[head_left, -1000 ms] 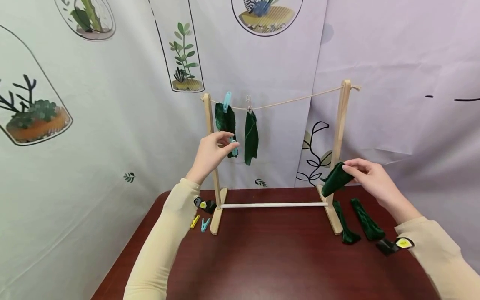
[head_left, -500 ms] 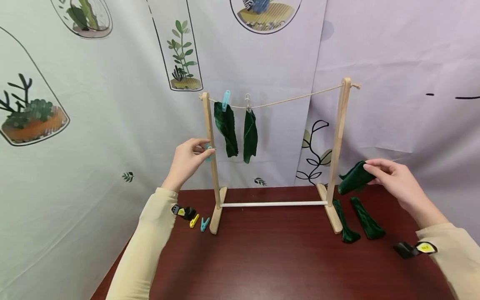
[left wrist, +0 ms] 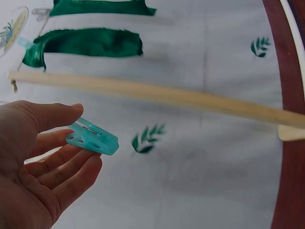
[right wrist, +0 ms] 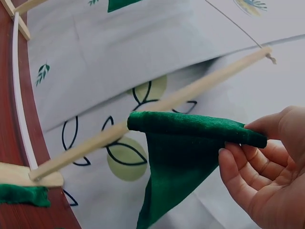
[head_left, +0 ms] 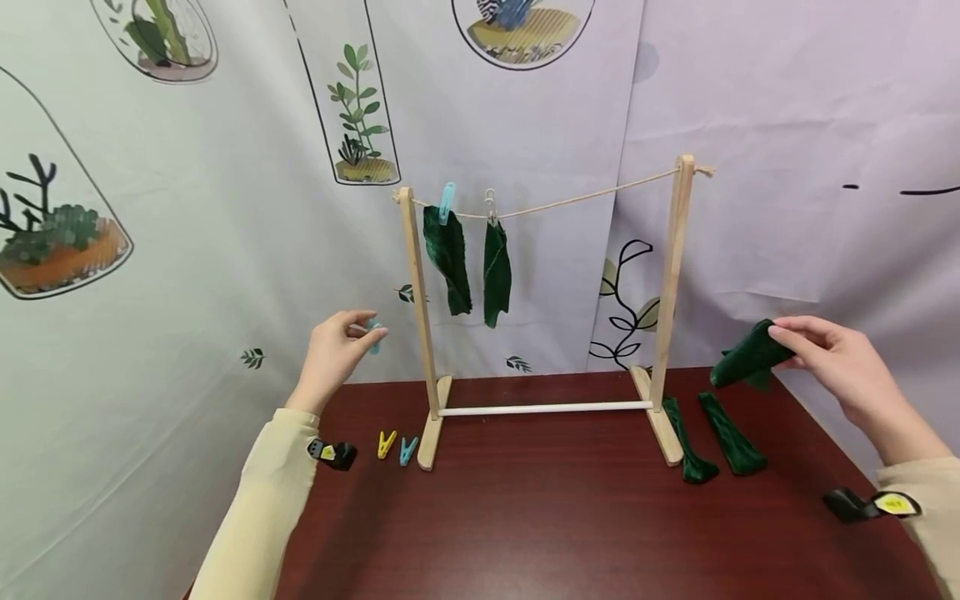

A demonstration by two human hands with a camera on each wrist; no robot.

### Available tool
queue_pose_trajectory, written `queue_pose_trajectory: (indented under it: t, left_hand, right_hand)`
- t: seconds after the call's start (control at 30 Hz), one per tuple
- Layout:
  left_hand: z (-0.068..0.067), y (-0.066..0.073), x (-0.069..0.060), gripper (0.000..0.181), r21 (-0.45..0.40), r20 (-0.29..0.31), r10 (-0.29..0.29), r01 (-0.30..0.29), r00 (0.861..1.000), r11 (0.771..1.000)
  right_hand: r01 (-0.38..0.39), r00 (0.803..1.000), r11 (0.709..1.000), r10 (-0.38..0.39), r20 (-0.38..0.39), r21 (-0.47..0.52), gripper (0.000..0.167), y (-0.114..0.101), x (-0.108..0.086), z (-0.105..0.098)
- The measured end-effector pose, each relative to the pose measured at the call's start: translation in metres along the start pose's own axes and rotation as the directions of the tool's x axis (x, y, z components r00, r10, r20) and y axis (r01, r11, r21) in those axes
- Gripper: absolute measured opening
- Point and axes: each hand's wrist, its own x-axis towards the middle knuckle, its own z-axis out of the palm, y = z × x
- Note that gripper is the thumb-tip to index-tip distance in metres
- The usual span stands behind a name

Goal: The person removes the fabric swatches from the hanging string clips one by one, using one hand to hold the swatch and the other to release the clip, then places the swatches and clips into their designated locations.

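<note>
My left hand (head_left: 333, 354) pinches a light blue clothespin (left wrist: 97, 138) between thumb and fingers, left of the wooden rack (head_left: 677, 267). On the right, my right hand (head_left: 851, 367) pinches one end of a dark green velvet cloth (right wrist: 190, 129); its upper edge looks rolled or folded, and a loose flap hangs below. Two similar green cloths hang from the rack's cord (head_left: 585, 200). A blue clothespin (head_left: 447, 204) clips the left hanging cloth (head_left: 447, 262), and a pale clip (head_left: 491, 208) holds the other hanging cloth (head_left: 497, 275).
On the dark red table (head_left: 540, 517), a yellow clothespin (head_left: 386, 444) and a blue clothespin (head_left: 407, 451) lie beside the rack's left foot (head_left: 433, 425). Two more green cloths, one nearer the rack (head_left: 697, 462) and one farther right (head_left: 732, 435), lie by its right foot. A printed curtain (head_left: 540, 108) hangs behind.
My left hand has moved left and down, away from the hanging cloths, carrying the blue clothespin. My right hand has shifted right with its green cloth.
</note>
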Motion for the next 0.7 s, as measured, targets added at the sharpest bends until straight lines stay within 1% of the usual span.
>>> queue_pose_trajectory:
  t: [0.13,0.23,0.37,0.7]
  left_hand:
    - [-0.003,-0.014,-0.007,0.051,0.008,0.006,-0.048,0.048,0.999,0.999]
    - [-0.003,-0.025,-0.011,0.052,0.023,0.013,-0.08,0.08,0.997,0.997]
    - [-0.001,-0.04,-0.017,0.052,0.043,0.028,-0.118,0.117,0.993,0.992]
    - [0.009,-0.072,-0.033,0.051,0.069,0.065,-0.172,0.168,0.983,0.983]
  right_hand:
    - [-0.014,0.999,0.998,0.011,-0.047,-0.067,0.015,0.009,0.0,-0.006]
    - [-0.021,0.998,0.996,0.016,-0.059,-0.09,0.014,0.015,0.0,-0.011]
    - [-0.028,0.998,0.996,0.024,-0.051,-0.09,0.014,0.022,0.001,-0.014]
    - [-0.045,0.999,0.997,0.044,-0.007,-0.062,0.01,0.035,-0.009,-0.015]
